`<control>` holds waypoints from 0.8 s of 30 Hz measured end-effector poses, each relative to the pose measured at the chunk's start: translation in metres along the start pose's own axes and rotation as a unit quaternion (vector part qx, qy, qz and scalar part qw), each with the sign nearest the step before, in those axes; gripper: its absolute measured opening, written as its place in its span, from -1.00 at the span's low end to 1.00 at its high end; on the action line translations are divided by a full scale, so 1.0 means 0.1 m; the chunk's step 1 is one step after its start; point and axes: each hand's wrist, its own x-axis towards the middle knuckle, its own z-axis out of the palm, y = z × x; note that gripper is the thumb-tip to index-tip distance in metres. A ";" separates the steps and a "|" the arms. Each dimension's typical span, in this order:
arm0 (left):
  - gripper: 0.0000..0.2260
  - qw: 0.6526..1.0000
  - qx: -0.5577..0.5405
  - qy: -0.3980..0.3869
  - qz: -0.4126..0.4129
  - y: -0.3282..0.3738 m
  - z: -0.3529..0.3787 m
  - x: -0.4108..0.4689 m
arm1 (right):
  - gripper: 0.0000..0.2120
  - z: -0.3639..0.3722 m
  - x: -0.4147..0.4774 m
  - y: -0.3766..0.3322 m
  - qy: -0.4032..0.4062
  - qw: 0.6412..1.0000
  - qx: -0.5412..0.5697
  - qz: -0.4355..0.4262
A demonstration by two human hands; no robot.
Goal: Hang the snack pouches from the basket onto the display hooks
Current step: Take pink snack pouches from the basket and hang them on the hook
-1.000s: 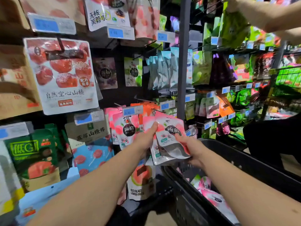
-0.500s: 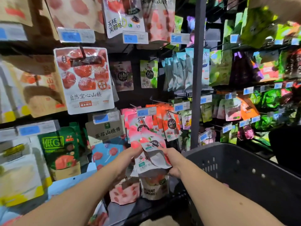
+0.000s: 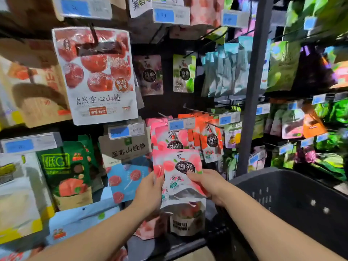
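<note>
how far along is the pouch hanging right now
Done: some hanging pink pouches sit on a hook behind the price tag. In hand: the left hand and right hand both grip a few matching pouches just below them, not yet hooked. Left: hang these; the inside of the basket is out of view, so what remains there is unclear.

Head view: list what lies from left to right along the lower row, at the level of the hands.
Green pouch → blue lollipop pouch → left hand → pink peach pouch → right hand → black basket.
</note>
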 end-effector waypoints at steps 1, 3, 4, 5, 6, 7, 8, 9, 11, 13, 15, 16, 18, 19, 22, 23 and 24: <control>-0.62 1.000 0.011 0.007 0.001 -0.06 -0.02 0.04 | -0.59 0.03 0.03 -0.01 0.005 1.000 -0.005 -0.010; -0.59 0.999 0.030 0.024 0.009 -0.16 -0.07 0.09 | -0.77 0.08 0.05 -0.05 0.014 0.999 -0.011 -0.028; -0.58 0.999 0.039 0.033 0.009 -0.20 -0.10 0.11 | -0.76 0.09 0.06 -0.07 0.018 0.999 -0.026 -0.040; -0.58 0.998 0.043 0.044 0.003 -0.23 -0.15 0.11 | -0.73 0.11 0.07 -0.10 0.025 0.997 -0.045 -0.050; -0.60 0.998 0.041 0.056 -0.006 -0.27 -0.19 0.11 | -0.73 0.14 0.07 -0.13 0.027 0.996 -0.059 -0.060; -0.62 0.997 0.040 0.064 -0.021 -0.30 -0.24 0.10 | -0.77 0.16 0.08 -0.13 0.035 0.995 -0.059 -0.071; -0.63 0.996 0.040 0.072 -0.032 -0.33 -0.28 0.10 | -0.83 0.19 0.08 -0.13 0.037 0.994 -0.053 -0.083; -0.64 0.995 0.044 0.080 -0.041 -0.33 -0.33 0.08 | -0.86 0.21 0.09 -0.12 0.039 0.994 -0.040 -0.094; -0.65 0.994 0.057 0.091 -0.036 -0.33 -0.40 0.06 | -0.84 0.27 0.08 -0.12 0.052 0.992 -0.013 -0.116; -0.63 0.994 0.056 0.092 -0.022 -0.32 -0.47 0.03 | -0.82 0.29 0.08 -0.12 0.068 0.989 -0.003 -0.133; -0.62 0.994 0.049 0.094 -0.015 -0.31 -0.51 0.01 | -0.83 0.28 0.04 -0.11 0.086 0.985 -0.005 -0.150; -0.63 0.994 0.049 0.100 -0.016 -0.30 -0.54 0.01 | -0.84 0.26 0.02 -0.11 0.097 0.983 -0.010 -0.156; -0.64 0.993 0.049 0.110 -0.018 -0.25 -0.59 0.00 | -0.82 0.21 0.02 -0.09 0.103 0.980 -0.012 -0.168; -0.64 0.992 0.047 0.112 -0.019 -0.23 -0.60 -0.01 | -0.80 0.18 0.03 -0.09 0.107 0.979 -0.019 -0.172; -0.63 0.993 0.036 0.111 -0.021 -0.20 -0.61 0.00 | -0.70 0.11 0.09 -0.11 0.122 0.977 -0.022 -0.174; -0.62 0.993 0.032 0.111 -0.023 -0.20 -0.61 0.00 | -0.66 0.10 0.10 -0.13 0.126 0.976 -0.018 -0.176; -0.61 0.993 0.031 0.113 -0.026 -0.20 -0.61 0.01 | -0.61 0.10 0.12 -0.16 0.131 0.975 -0.017 -0.177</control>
